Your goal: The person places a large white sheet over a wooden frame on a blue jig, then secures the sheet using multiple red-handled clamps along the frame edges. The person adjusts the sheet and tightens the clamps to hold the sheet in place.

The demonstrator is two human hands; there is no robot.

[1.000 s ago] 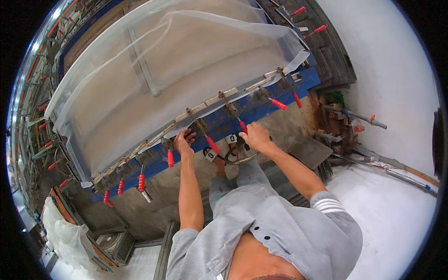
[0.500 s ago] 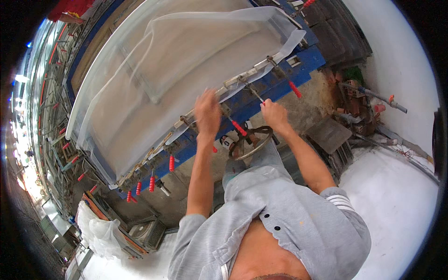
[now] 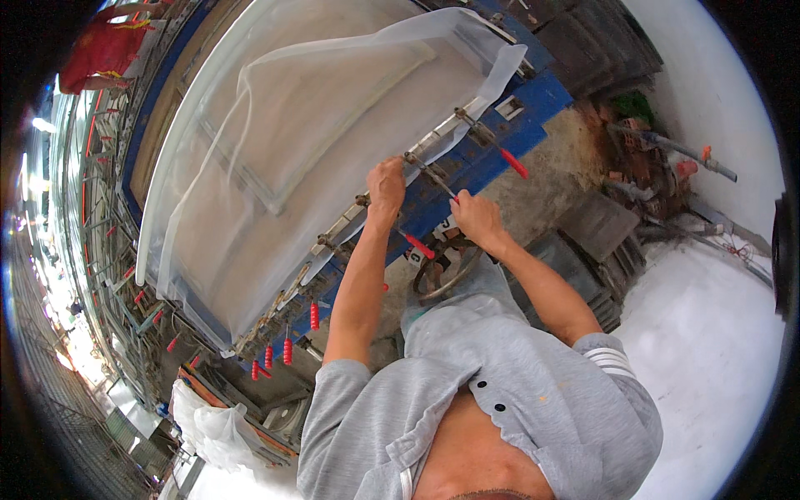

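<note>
A toggle clamp (image 3: 433,177) is fixed along the near edge of a blue frame (image 3: 533,104). My right hand (image 3: 478,218) is closed round its red handle, most of which is hidden in the fist. Beside the head of that clamp, my left hand (image 3: 386,187) is closed with its fingertips at the frame's edge; what they hold, if anything, is hidden. A translucent plastic sheet (image 3: 333,117) stretches over the frame, its loose edge running under the row of clamps. Another clamp's red handle (image 3: 418,246) hangs just below my left wrist.
Several more red clamp handles (image 3: 287,352) line the edge to the left, and one red handle (image 3: 514,163) sits to the right. A handwheel (image 3: 446,271) is close before my body. Dark flat slabs (image 3: 596,223) and pipes (image 3: 675,150) stand at the right. Someone in red (image 3: 104,50) is at the far left.
My left hand, blurred before, has moved right to the clamp's head. My right hand stays on the handle, which sits slightly lower and further left in the view. The whole view has shifted a little.
</note>
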